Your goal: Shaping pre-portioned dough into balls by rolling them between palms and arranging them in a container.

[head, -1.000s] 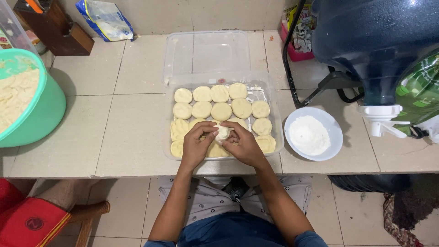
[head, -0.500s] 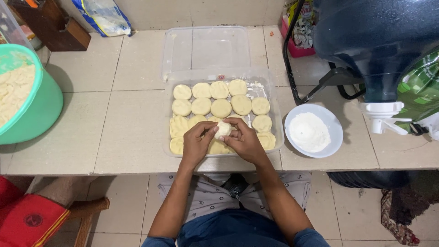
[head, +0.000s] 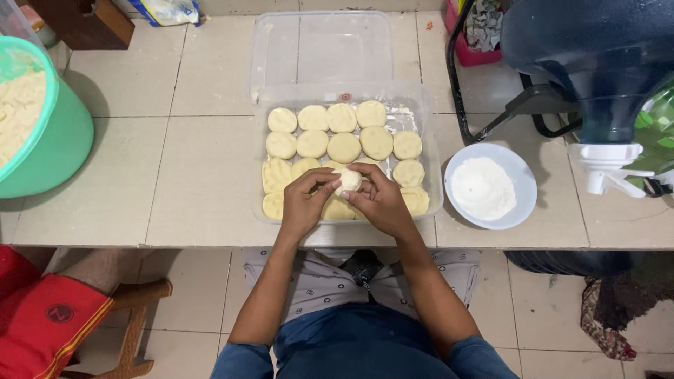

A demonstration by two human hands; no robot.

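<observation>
A small pale dough ball (head: 347,180) is pinched between the fingertips of my left hand (head: 307,202) and my right hand (head: 381,202). Both hands hover over the near edge of a clear plastic container (head: 428,151) on the tiled counter. Inside it lie several flattened dough discs (head: 343,147) in rows, some partly hidden under my hands. The container's clear lid (head: 321,45) lies just behind it.
A white bowl of flour (head: 484,188) sits right of the container. A green tub of dough (head: 35,126) stands at the far left. A large blue water bottle on a dispenser (head: 590,63) fills the right. A wooden stool with red cloth (head: 77,316) is at the lower left.
My hands have stayed over the container's near edge, turning and shaping the dough ball between the fingers. Nothing else has moved.
</observation>
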